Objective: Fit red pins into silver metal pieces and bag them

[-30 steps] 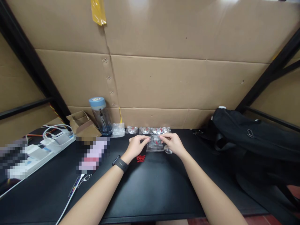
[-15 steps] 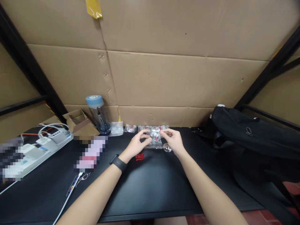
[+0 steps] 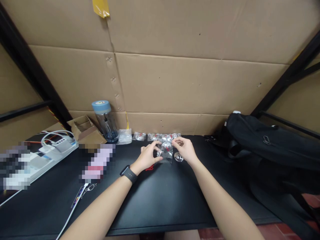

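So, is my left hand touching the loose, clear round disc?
Apart: the head view shows a clear plastic bag between your left hand and that disc.

Dark left-wrist watch (image 3: 124,171), black band (image 3: 131,175), two bare forearms (image 3: 222,198)

A black tabletop (image 3: 160,206) carries clear packets (image 3: 155,137) at centre, red cord (image 3: 149,168) (partly hidden) and a clear disc (image 3: 178,157) below them, a bottle (image 3: 109,128) left of centre, a black bag (image 3: 265,150) at right.
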A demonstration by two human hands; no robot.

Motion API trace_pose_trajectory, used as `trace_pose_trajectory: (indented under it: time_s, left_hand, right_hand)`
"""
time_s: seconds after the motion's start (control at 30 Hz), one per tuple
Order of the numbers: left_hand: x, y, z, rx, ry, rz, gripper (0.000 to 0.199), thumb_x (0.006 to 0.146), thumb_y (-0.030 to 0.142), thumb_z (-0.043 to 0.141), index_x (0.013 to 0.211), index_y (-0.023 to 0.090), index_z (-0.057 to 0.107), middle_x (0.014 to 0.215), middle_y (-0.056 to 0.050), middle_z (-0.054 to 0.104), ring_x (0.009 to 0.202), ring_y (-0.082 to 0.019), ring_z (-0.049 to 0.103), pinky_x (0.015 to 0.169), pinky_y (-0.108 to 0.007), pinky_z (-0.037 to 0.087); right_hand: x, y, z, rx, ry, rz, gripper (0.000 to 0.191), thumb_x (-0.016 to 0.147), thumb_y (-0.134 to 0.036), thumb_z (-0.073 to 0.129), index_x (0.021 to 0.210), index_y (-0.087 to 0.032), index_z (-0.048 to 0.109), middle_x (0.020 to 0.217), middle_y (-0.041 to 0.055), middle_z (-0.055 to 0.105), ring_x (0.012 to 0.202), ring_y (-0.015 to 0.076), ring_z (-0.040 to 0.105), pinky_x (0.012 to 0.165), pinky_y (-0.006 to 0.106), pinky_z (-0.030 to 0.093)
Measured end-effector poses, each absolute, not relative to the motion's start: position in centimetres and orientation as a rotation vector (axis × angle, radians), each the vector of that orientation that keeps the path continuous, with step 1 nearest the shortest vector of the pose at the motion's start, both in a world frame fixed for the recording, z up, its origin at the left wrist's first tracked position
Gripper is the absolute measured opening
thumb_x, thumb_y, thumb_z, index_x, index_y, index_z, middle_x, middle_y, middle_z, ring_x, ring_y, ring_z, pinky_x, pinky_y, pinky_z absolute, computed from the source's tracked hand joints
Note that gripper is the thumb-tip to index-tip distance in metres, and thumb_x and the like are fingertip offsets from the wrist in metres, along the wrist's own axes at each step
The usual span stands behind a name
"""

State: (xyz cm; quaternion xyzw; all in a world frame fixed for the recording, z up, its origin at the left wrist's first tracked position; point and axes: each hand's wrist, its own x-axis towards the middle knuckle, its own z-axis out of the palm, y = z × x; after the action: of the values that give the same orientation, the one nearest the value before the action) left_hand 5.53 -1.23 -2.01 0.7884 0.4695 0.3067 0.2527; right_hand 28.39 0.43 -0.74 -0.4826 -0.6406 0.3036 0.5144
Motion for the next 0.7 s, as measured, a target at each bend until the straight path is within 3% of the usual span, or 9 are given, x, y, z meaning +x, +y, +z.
trace_pose_trajectory:
  time_s: [0.1, 0.23, 0.33, 0.57, 0.7]
  left_hand:
    - [5.57, -1.26, -1.99, 2.163, 1.330, 0.873, 0.058, 0.077, 0.035, 0.078, 0.129, 0.031, 0.052, 0.109, 0.000, 0.075, 0.119, -0.027, 0.059, 0.101, -0.043, 0.034]
    - [5.67, -1.16, -1.60, 2.133, 1.351, 0.980, 0.021, 0.095, 0.038, 0.055, 0.111, 0.030, 0.067, 0.111, -0.001, 0.075, 0.115, -0.024, 0.061, 0.100, -0.041, 0.035]
    - [5.70, -1.10, -1.30, 2.122, 1.377, 1.029, 0.023, 0.098, 0.037, 0.052, 0.100, 0.031, 0.074, 0.113, 0.000, 0.075, 0.114, -0.024, 0.061, 0.102, -0.043, 0.032]
    - [5.65, -1.15, -1.29, 2.141, 1.386, 1.069, 0.019, 0.093, 0.041, 0.060, 0.099, 0.035, 0.078, 0.108, -0.001, 0.076, 0.116, -0.026, 0.058, 0.104, -0.047, 0.028]
    - [5.43, -1.02, -1.25, 2.085, 1.403, 1.144, 0.021, 0.094, 0.041, 0.059, 0.099, 0.033, 0.078, 0.108, -0.001, 0.076, 0.113, -0.025, 0.060, 0.105, -0.045, 0.033]
  right_hand:
    - [28.44, 0.51, -0.88, -1.131, -1.582, 0.734, 0.023, 0.081, -0.039, 0.072, 0.085, -0.016, 0.073, 0.079, 0.0092, 0.076, 0.074, 0.0227, 0.072, 0.071, 0.032, 0.055]
    - [28.29, 0.40, -0.91, -1.160, -1.668, 0.655, 0.021, 0.082, -0.037, 0.071, 0.088, -0.017, 0.075, 0.082, 0.0080, 0.077, 0.075, 0.0222, 0.071, 0.068, 0.031, 0.053]
    - [28.09, 0.34, -1.02, -1.194, -1.666, 0.604, 0.021, 0.082, -0.038, 0.071, 0.087, -0.018, 0.077, 0.083, 0.0078, 0.078, 0.075, 0.0227, 0.072, 0.066, 0.031, 0.052]
    - [27.64, 0.20, -1.15, -1.110, -1.613, 0.671, 0.023, 0.082, -0.039, 0.071, 0.089, -0.017, 0.076, 0.085, 0.0086, 0.077, 0.077, 0.0227, 0.071, 0.072, 0.032, 0.055]
    - [27.55, 0.10, -1.00, -1.125, -1.570, 0.641, 0.023, 0.084, -0.039, 0.069, 0.088, -0.017, 0.074, 0.085, 0.0087, 0.076, 0.075, 0.0214, 0.070, 0.072, 0.032, 0.053]
